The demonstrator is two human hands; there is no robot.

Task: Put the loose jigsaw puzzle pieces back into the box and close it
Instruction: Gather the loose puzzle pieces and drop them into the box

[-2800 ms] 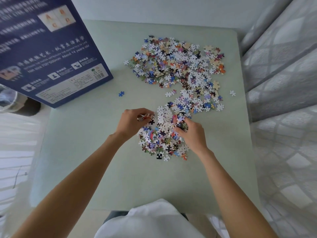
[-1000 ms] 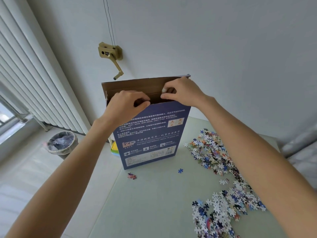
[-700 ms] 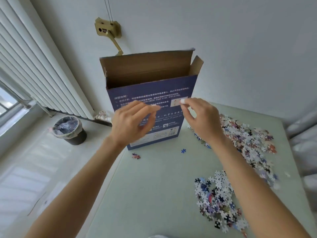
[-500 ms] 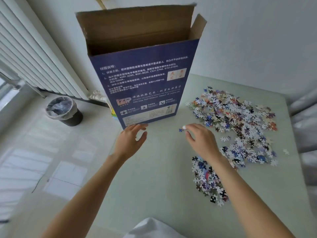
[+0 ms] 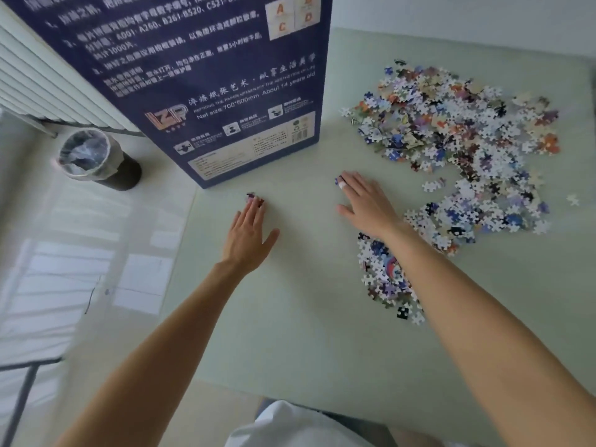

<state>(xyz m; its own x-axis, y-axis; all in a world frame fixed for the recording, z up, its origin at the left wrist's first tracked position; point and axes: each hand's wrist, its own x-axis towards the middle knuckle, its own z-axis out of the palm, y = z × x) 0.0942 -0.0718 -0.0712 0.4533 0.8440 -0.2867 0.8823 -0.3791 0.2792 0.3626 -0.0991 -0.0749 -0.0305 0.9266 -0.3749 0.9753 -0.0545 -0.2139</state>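
The tall dark blue puzzle box (image 5: 206, 91) stands upright at the table's far left, its top out of view. My left hand (image 5: 248, 233) lies flat on the pale green table (image 5: 290, 333), fingertips touching a stray dark piece (image 5: 254, 197) in front of the box. My right hand (image 5: 367, 204) is flat too, with straight fingers touching a lone blue piece (image 5: 337, 180). A big spread of loose pieces (image 5: 458, 124) covers the far right. A smaller heap of pieces (image 5: 383, 272) lies partly under my right forearm.
A black waste bin (image 5: 96, 159) with a clear liner stands on the tiled floor left of the table, below a white radiator (image 5: 42, 88). White cloth (image 5: 300, 427) shows at the bottom edge. A single white piece (image 5: 573, 199) lies at the far right.
Both hands came down from the open top of the box to the table. They now rest flat on two stray pieces in front of the box. The view tilted down.
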